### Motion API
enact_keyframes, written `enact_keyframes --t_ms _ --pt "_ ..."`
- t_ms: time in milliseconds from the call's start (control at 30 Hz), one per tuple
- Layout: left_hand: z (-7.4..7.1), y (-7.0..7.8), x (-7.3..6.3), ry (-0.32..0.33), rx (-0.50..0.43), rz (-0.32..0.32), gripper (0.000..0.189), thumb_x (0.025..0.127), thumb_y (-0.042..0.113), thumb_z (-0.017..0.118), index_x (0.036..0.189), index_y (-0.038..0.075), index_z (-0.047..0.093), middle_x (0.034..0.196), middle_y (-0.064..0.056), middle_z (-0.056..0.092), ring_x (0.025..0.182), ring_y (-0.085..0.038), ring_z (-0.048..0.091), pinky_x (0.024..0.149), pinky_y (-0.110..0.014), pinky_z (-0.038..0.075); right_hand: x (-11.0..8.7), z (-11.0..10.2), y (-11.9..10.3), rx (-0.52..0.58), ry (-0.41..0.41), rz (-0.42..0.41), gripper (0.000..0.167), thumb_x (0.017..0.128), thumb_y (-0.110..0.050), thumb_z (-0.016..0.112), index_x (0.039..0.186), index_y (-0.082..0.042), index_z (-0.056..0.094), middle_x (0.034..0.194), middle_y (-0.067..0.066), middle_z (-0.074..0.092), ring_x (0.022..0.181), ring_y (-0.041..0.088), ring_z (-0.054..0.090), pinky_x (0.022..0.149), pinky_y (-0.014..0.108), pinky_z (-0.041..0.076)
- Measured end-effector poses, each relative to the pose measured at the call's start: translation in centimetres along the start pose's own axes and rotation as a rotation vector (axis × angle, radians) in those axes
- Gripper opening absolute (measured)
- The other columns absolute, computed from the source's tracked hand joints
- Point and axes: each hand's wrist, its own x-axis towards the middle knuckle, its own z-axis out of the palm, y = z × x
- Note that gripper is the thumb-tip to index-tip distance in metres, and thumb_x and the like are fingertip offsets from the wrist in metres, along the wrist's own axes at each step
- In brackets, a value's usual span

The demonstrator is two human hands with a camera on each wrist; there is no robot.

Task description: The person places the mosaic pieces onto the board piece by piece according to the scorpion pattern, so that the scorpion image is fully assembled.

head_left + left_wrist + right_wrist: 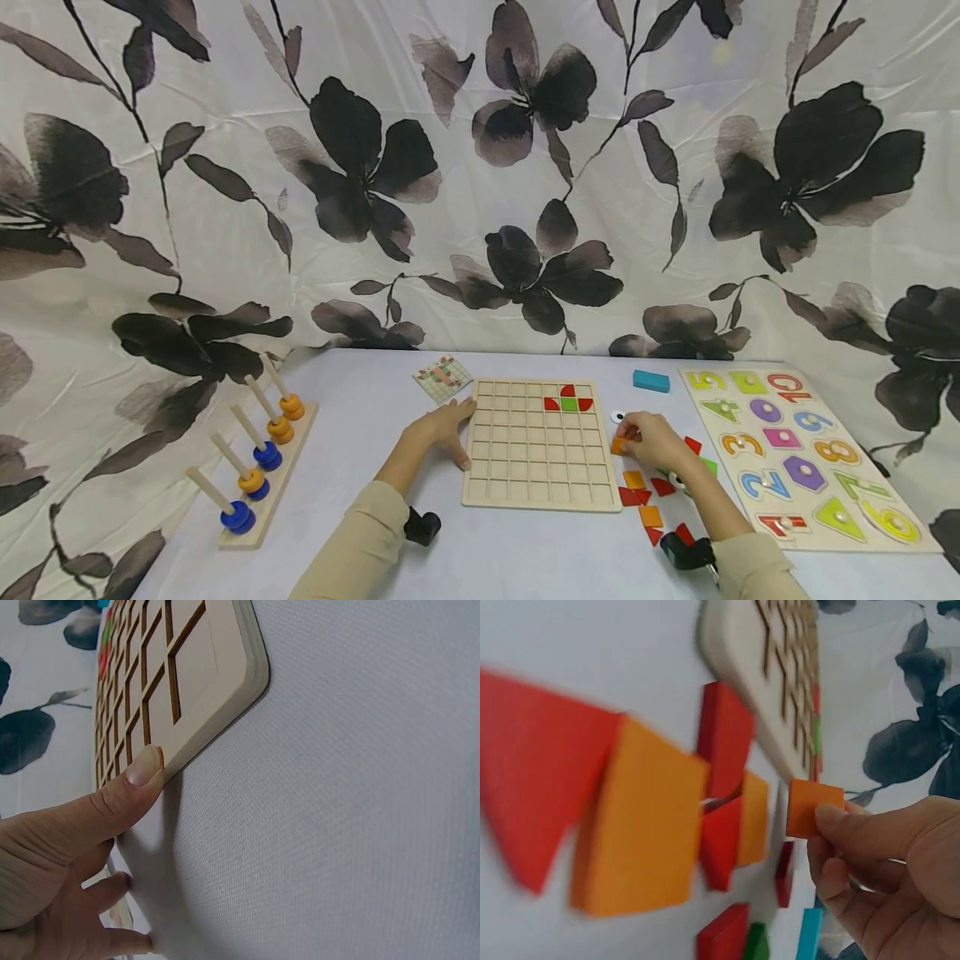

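Note:
A wooden grid board (540,450) lies flat on the table. Near its top right, several red pieces (567,390) surround a green square tile (570,404). My left hand (442,429) touches the board's left edge, its thumb (142,769) against the rim and the fingers spread. To the right of the board, my right hand (654,442) pinches an orange square tile (810,808) between thumb and fingers. Loose red pieces (630,497) and orange tiles (650,517) lie below that hand, and a green piece (757,942) shows in the right wrist view.
A pattern card (442,378) lies behind the board's left corner. At left stands a peg stacker (262,500) with blue and orange rings. A number puzzle board (862,533) fills the right side, with a blue block (651,381) near its far left corner. Floral cloth (480,183) hangs behind.

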Motion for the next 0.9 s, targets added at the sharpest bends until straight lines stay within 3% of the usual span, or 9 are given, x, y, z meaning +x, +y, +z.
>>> enact_keyframes --t_ms 200,500,900 --pt "0.0 -0.2 -0.1 0.006 -0.006 -0.001 0.11 0.055 0.022 0.089 0.147 0.008 0.031 0.155 -0.011 0.023 0.141 -0.038 0.019 0.11 -0.062 0.017 2.5 0.2 -1.8 0.045 0.091 -0.084 0.006 0.086 0.003 0.061 0.09 0.002 0.065 0.083 0.007 0.065 0.07 0.016 0.054 0.064 0.028 0.05" --pt "-0.1 -0.3 -0.1 0.0 0.001 0.014 0.109 0.057 0.022 0.089 0.147 0.008 0.031 0.154 -0.013 0.023 0.14 -0.04 0.02 0.109 -0.062 0.02 7.3 2.7 -4.7 0.13 0.149 -0.2 0.01 0.086 0.004 0.061 0.091 0.002 0.069 0.086 0.013 0.069 0.072 0.019 0.061 0.064 0.029 0.052" --pt "-0.2 -0.2 -0.1 -0.011 0.004 -0.001 0.11 0.057 0.023 0.089 0.148 0.009 0.028 0.155 -0.015 0.021 0.14 -0.041 0.02 0.109 -0.062 0.019 10.5 5.0 -6.7 0.076 0.106 -0.134 0.01 0.085 0.001 0.063 0.092 -0.001 0.071 0.087 0.01 0.07 0.076 0.021 0.063 0.067 0.031 0.052"
